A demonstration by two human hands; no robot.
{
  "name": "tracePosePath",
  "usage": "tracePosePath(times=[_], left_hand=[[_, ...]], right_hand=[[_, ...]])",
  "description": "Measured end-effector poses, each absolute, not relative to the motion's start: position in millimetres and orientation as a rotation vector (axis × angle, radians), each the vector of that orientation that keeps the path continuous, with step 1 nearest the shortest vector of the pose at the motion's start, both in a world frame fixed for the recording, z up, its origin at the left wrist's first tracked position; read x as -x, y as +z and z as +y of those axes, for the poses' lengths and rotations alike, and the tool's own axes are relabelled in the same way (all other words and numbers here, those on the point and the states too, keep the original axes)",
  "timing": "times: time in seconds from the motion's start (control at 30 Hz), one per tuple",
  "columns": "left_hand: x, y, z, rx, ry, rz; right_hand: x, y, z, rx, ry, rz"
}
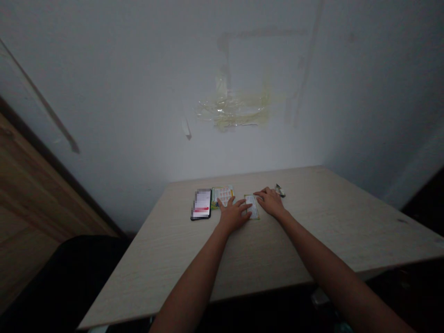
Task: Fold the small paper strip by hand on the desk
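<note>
Both my arms reach across a pale wooden table [180,259]. My left hand [233,212] lies flat, fingers spread, over the gap between two small printed cards. One card [222,194] with coloured print lies by its fingertips; the other card [252,206] lies between my hands. My right hand [270,201] rests flat with its fingers on that second card's right edge. Neither hand grips anything.
A phone [201,204] with a lit screen lies left of the cards. A small crumpled wrapper [280,189] sits just right of my right hand. A white wall with tape residue [236,111] stands behind the table. A dark chair back [62,277] is at lower left.
</note>
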State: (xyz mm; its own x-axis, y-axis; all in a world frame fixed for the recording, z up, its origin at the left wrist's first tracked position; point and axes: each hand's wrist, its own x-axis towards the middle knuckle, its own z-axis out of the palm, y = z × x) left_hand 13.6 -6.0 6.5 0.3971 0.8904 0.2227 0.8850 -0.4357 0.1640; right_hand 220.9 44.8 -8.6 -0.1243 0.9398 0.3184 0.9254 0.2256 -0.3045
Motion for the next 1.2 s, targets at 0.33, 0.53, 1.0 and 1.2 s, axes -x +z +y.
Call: tracePosePath(times=[0.33, 0.53, 1.0, 1.2], left_hand=[[-12.6, 7.1, -7.0, -2.616, 0.437, 1.64], [-13.5, 8.1, -7.9, -2.604, 0.43, 1.658], [-11.6, 3.5, -7.1, -2.608, 0.458, 1.65], [-10.8, 0.5, -5.6, -2.616, 0.464, 1.645]], right_hand=[[-229.5, -10.9, 45.7, 1.603, 0.111, -2.032], [-226.3, -9.0, 44.6, 1.646, 0.115, -2.03], [-236.3, -11.1, 43.2, 1.549, 0.21, -2.123], [-240.7, -10.2, 41.2, 1.554, 0.273, -2.19]])
